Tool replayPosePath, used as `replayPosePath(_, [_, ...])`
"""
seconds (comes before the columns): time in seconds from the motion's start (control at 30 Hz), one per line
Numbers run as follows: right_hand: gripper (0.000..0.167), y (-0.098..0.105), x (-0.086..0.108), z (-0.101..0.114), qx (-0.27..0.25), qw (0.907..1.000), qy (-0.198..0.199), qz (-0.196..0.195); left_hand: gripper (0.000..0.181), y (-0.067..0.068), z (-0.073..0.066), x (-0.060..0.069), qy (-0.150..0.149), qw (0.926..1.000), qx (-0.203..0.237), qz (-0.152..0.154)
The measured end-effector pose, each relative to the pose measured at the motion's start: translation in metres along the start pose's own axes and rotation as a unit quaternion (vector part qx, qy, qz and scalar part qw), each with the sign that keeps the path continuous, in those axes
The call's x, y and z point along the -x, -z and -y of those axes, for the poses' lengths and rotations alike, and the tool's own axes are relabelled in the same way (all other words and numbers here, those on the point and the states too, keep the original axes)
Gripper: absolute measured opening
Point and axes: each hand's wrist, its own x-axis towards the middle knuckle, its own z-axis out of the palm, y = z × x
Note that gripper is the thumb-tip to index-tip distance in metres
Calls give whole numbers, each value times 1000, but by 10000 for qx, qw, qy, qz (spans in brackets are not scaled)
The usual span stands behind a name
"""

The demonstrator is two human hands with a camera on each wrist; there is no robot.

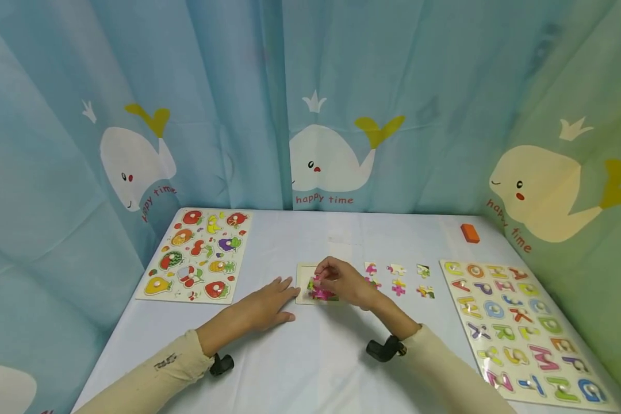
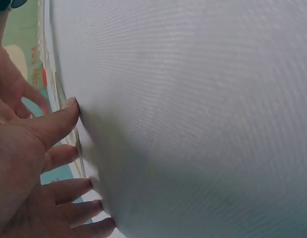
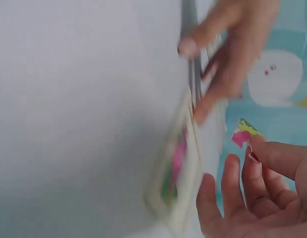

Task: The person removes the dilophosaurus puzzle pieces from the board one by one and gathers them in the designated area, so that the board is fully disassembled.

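A small jigsaw tray (image 1: 304,269) with a pale wooden rim lies at the middle of the table. Inside it, several pink and green jigsaw pieces (image 1: 321,295) fill part of the bottom. Flat on the table, fingers straight, my left hand (image 1: 268,306) touches the tray's left edge. My right hand (image 1: 348,283) is over the tray and hides its right side. Between thumb and fingertips it pinches a jigsaw piece (image 3: 245,133), pink and yellow-green, seen raised in the right wrist view. Several loose jigsaw pieces (image 1: 398,287) lie right of the tray.
A fruit peg board (image 1: 199,261) lies at the far left. On the right side is an alphabet peg board (image 1: 522,333), with an orange block (image 1: 470,233) behind it. A blue curtain (image 1: 248,115) with whales rises along the table's back edge.
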Motion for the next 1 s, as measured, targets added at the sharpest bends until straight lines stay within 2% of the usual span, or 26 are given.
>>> replayPosePath(0.13, [10,32,10,-2,159,9997,-98,-163,63,1,-1,1,28,10000,40,18])
replayPosePath(0.3, [12,72,31,-10,381,9986,-240,-288,64,1,-2,2,43,10000,54,14])
replayPosePath(0.47, [8,94,53,-27,538,9974,-475,41,64,1,-1,2,41,9999,95,8])
replayPosePath(0.57, [6,94,63,-41,581,9961,-533,387,63,0,0,2,31,9999,115,-4])
replayPosePath(0.63, [6,90,67,-49,697,9955,-426,473,63,0,1,3,20,9999,118,-26])
replayPosePath(0.73, [3,81,69,-59,1289,9911,-219,266,64,0,2,2,-2,9999,100,-41])
replayPosePath(0.87, [7,70,71,-62,2125,9768,-181,-189,64,-1,3,1,-12,9999,124,-31])
replayPosePath(1.0, [14,66,72,-60,2289,9725,-259,-338,64,-2,3,1,2,9999,150,-30])
